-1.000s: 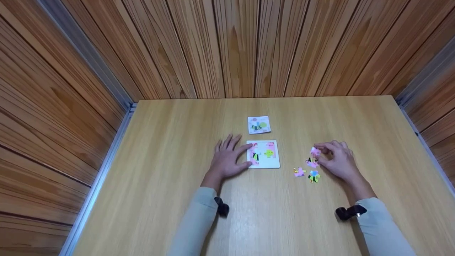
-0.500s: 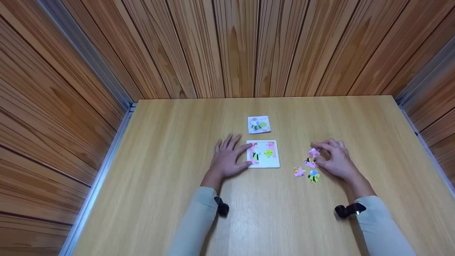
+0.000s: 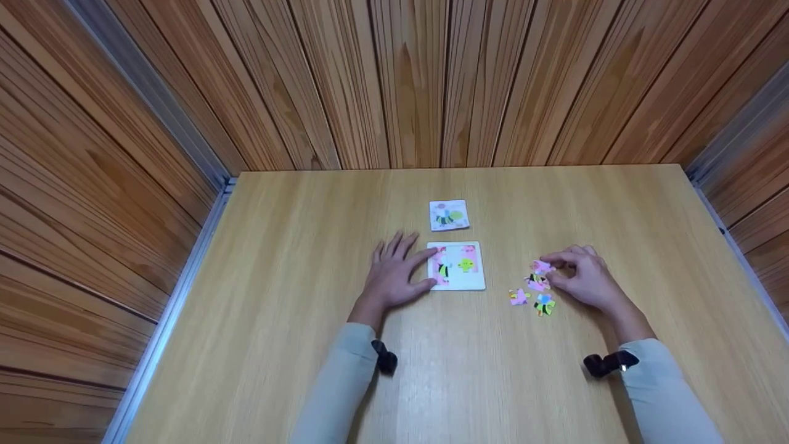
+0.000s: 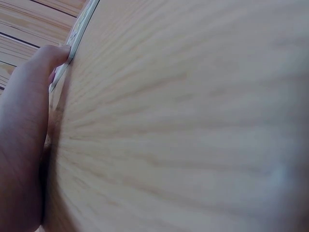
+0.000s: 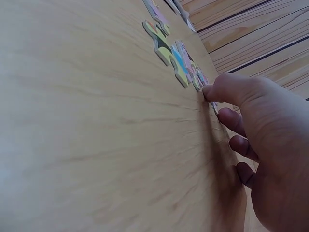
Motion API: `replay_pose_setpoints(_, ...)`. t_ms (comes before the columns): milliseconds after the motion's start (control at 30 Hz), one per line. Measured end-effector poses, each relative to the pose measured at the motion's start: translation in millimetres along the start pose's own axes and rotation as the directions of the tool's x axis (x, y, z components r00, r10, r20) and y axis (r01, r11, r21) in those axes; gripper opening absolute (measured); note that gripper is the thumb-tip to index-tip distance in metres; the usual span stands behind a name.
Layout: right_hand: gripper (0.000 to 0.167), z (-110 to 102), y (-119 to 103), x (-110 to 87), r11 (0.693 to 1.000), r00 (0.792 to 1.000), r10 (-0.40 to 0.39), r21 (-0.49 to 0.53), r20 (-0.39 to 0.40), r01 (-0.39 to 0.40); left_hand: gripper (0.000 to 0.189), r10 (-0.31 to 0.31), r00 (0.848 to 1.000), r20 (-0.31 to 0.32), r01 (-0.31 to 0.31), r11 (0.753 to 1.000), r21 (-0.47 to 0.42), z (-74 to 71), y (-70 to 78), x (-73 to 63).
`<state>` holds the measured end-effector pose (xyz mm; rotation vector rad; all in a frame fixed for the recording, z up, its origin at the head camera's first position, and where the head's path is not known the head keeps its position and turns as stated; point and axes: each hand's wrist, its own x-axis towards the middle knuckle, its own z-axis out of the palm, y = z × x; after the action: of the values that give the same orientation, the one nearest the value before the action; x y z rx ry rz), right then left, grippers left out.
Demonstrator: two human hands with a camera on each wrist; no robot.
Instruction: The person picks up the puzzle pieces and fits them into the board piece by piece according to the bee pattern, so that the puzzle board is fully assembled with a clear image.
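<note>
A square white puzzle board, partly filled with pink, yellow and black pieces, lies flat on the table. My left hand rests beside it, fingers spread, with thumb and index fingertip on its left edge. To the right, my right hand has thumb and index finger around a pink puzzle piece, which lies low at the table. Just below it is a pink puzzle piece with black and yellow, close to the thumb. The right wrist view shows the other fingers curled; the fingertip contact is partly hidden.
A small picture card with a bee lies beyond the board. Another pink puzzle piece and a yellow-green one with blue lie nearer me. A wooden panel wall stands behind the table.
The pink piece at my right fingertips has shifted slightly left and toward me, close against the piece below it. My right hand moved a little with it. The left hand stays put.
</note>
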<state>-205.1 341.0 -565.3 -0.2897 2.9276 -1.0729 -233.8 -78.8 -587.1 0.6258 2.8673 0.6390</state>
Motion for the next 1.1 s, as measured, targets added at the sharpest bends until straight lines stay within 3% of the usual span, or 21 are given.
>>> replay_pose_setpoints(500, 0.024, -4, -3, 2.3, 1.0, 1.0, -0.009, 0.012, 0.008, 0.009, 0.076, -0.004, 1.0, 0.0, 0.004, 1.0, 0.017, -0.5, 0.0, -0.8)
replay_pose_setpoints(867, 0.04, -10, 0, 1.1, 1.0, 0.992, -0.009, 0.005, 0.122, 0.009, 0.076, -0.01, 1.0, -0.003, 0.011, 1.0, 0.017, -0.5, 1.4, 0.1)
replay_pose_setpoints(1100, 0.037, -10, 0, 0.3, 1.0, 0.992, 0.011, 0.019, 0.126, -0.014, 0.077, -0.009, 1.0, -0.002, 0.009, 1.0, 0.015, 0.7, 1.4, 0.3)
